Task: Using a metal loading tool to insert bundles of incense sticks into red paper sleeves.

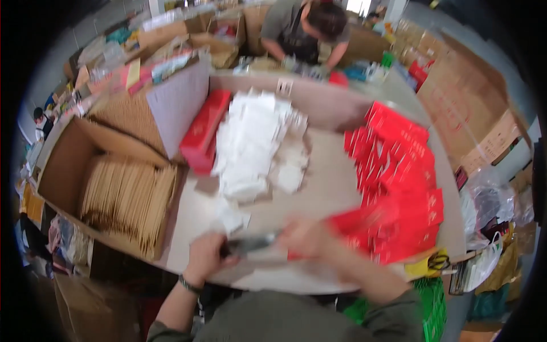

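My left hand [206,257] is closed on one end of a dark grey, shiny, flat thing [249,244] at the near edge of the table; its kind is too blurred to tell. Close to its other end is my right hand [307,236], smeared by motion, so its grip does not show. Red printed packets [399,171] lie overlapping in a big pile on the right, and a blurred red shape [353,221] reaches from them toward my right hand. Beyond my hands a heap of white paper pieces [248,139] covers the table's middle, with a few loose white pieces [228,215] nearer me.
An open cardboard box [62,168] on the left holds a row of brown envelopes [128,199]. A red box [206,134] stands beside the white heap. Yellow-handled scissors [436,262] lie at the near right corner above a green crate [430,310]. Another person [305,31] works across the table.
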The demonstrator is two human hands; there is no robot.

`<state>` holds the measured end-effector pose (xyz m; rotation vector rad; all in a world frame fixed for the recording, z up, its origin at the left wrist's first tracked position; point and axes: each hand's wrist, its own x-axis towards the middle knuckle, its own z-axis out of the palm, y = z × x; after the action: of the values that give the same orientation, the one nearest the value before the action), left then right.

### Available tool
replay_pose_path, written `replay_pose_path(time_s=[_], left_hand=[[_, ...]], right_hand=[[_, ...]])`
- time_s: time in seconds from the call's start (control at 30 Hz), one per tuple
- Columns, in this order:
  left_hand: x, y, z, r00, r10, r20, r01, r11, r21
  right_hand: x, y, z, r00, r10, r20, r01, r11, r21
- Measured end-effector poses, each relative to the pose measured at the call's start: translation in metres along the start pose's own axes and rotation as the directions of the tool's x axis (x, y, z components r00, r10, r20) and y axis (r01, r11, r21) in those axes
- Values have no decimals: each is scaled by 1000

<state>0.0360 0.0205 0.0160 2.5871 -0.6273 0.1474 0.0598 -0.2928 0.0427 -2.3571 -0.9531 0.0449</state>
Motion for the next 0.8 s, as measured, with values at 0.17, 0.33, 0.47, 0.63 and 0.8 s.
replay_pose_path(time_s=[0.17,0.33,0.47,0.63,0.8], left_hand=[[-3,9,19,862,-381,333,506,653,-563],[17,73,81,853,-18,522,509,255,-822],[18,68,74,774,9,633,632,44,-774],[-3,43,42,953,-286,105,299,942,-150],[-17,36,24,958,-196,212,218,972,-89]], right_hand=[[-48,37,-107,963,82,-256,-219,792,-570],[-56,4,23,995,91,34,-85,983,-162],[-53,0,45,989,129,-65,-138,977,-164],[-28,-17,52,833,552,-46,-553,828,-93],[-25,-9,69,761,648,-10,-645,755,-118]])
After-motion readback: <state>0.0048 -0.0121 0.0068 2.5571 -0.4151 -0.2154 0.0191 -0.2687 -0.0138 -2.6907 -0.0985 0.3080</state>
